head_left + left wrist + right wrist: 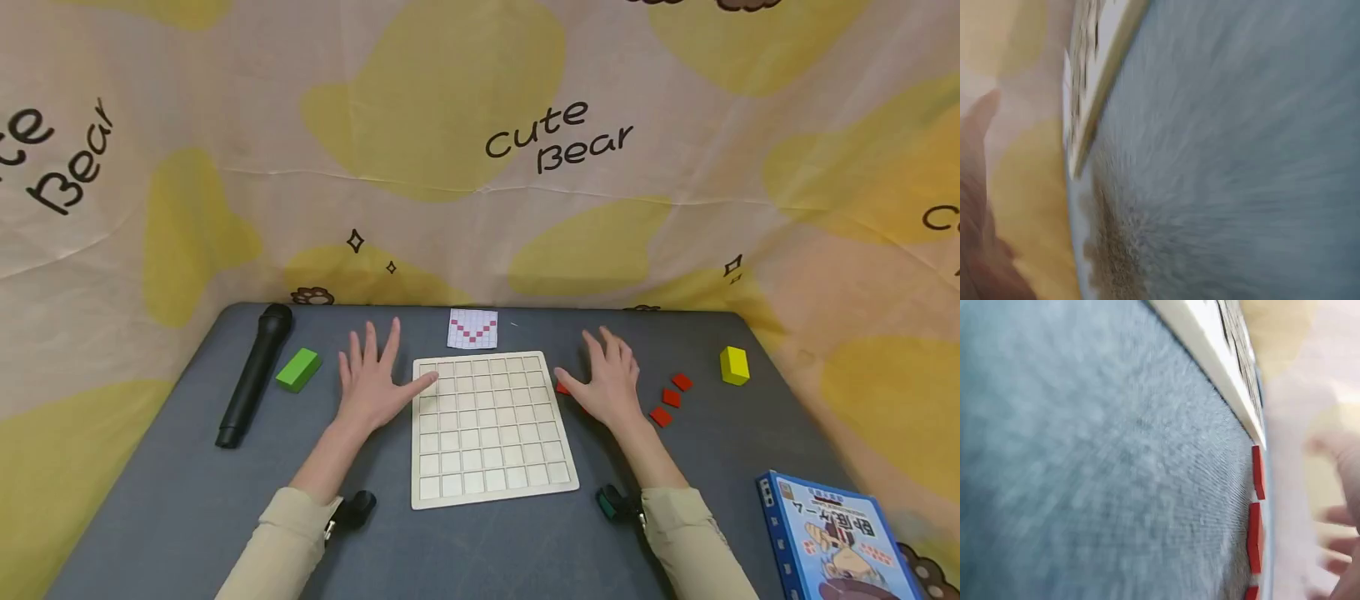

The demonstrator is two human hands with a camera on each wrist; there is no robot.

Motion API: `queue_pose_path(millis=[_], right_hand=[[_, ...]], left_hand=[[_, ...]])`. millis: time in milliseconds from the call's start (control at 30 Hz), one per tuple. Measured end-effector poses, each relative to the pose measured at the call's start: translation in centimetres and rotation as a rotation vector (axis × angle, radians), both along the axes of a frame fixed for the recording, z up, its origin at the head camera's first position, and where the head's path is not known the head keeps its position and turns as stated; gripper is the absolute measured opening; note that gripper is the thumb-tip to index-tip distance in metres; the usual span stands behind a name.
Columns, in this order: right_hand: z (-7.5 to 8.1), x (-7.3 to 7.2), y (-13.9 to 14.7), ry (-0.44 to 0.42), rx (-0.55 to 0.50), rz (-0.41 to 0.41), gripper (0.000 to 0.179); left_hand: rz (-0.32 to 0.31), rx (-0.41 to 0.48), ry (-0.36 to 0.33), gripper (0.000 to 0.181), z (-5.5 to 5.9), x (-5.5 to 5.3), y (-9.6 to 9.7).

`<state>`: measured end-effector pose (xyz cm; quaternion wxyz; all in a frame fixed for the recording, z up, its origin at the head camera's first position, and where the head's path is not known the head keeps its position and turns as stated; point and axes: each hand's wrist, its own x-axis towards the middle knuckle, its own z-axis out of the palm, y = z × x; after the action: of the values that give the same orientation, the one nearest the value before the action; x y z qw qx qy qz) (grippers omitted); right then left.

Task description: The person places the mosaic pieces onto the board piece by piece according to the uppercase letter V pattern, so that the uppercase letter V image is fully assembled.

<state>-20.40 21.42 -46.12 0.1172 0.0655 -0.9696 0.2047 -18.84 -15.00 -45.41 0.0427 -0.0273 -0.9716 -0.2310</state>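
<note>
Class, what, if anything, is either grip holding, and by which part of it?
Nothing is held. The left grip is spread open near the board; the right grip is also empty.

A black microphone lies aslant at the left of the grey tabletop, head toward the far edge, with a bright green block just beside it. At the right side is a yellow block, well apart from a blue box with a printed cartoon cover at the near right corner. Behind hangs a creased pale cloth with yellow patches, paw prints and "Cute Bear" lettering.
</note>
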Motion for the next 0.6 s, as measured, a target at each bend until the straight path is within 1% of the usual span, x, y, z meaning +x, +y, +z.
queue_pose_path(millis=[67, 133, 200, 233, 300, 333, 400, 500, 600], right_hand=[[-0.1, 0.5, 0.2, -0.017, -0.034, 0.047, 0.059], [-0.2, 1.0, 0.4, -0.042, -0.039, 0.08, 0.044], [-0.3, 1.4, 0.5, -0.074, -0.042, 0.096, 0.039], [-0.4, 1.5, 0.6, -0.088, -0.043, 0.099, 0.038], [-0.5, 1.6, 0.7, -0.104, -0.054, 0.102, 0.037], [-0.5, 1.7, 0.7, -0.107, -0.06, 0.102, 0.036], [-0.6, 1.7, 0.8, -0.105, -0.065, 0.101, 0.034], [-0.6, 1.7, 0.8, -0.103, -0.076, 0.099, 0.031], [-0.6, 1.8, 0.7, -0.102, -0.084, 0.091, 0.029]], left_hand=[[-0.071, 0.059, -0.096, 0.115, 0.0, 1.6, 0.3], [-0.151, 0.096, -0.188, 0.117, -0.1, 3.3, 0.6], [-0.223, 0.109, -0.267, 0.121, -0.1, 5.1, 0.8], [-0.257, 0.106, -0.29, 0.122, -0.1, 5.9, 0.8], [-0.314, 0.1, -0.311, 0.125, -0.2, 7.3, 0.7], [-0.34, 0.089, -0.311, 0.126, -0.2, 7.8, 0.6], [-0.383, 0.067, -0.302, 0.129, -0.4, 8.6, 0.4], [-0.427, 0.044, -0.279, 0.129, -0.7, 9.2, 0.0], [-0.443, 0.042, -0.258, 0.126, -0.9, 9.2, -0.4]])
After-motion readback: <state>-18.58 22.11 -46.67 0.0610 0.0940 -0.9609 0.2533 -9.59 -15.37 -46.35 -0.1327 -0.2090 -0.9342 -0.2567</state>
